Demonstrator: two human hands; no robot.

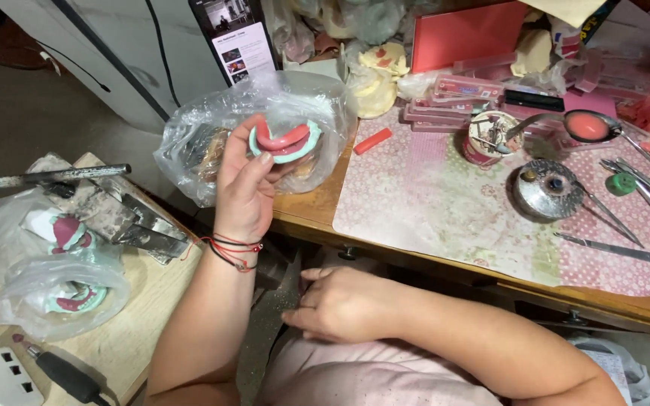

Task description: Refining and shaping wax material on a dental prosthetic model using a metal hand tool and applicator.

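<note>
Head view, from the left: two clear plastic bags [47,282] on a low side surface [141,301], each with a pale green cast and red wax rim inside; beside them a flat metal file [144,225] and a dark rod [47,177]. Nearer the middle, left hand [246,184] raised, fingers closed around a green dental cast with a red wax rim [286,141], held just in front of an open plastic bag [265,120] at the edge of the wooden surface [317,218]. Cast's arch curved side down, long axis running roughly left to right, well above and left of the other hand. Right hand [340,304] low by the lap, fingers loosely curled, touching a long grey file-like strip [265,331]; whether gripping it, cannot tell. Left hand plainly the nearer, already clamped on the cast. Farther right, on a patterned mat [430,203]: a red wax stick [372,140], a small tin of tools [489,137], a round metal burner [547,188], a spoon of pink wax [588,125], and a scalpel [607,246].
</note>
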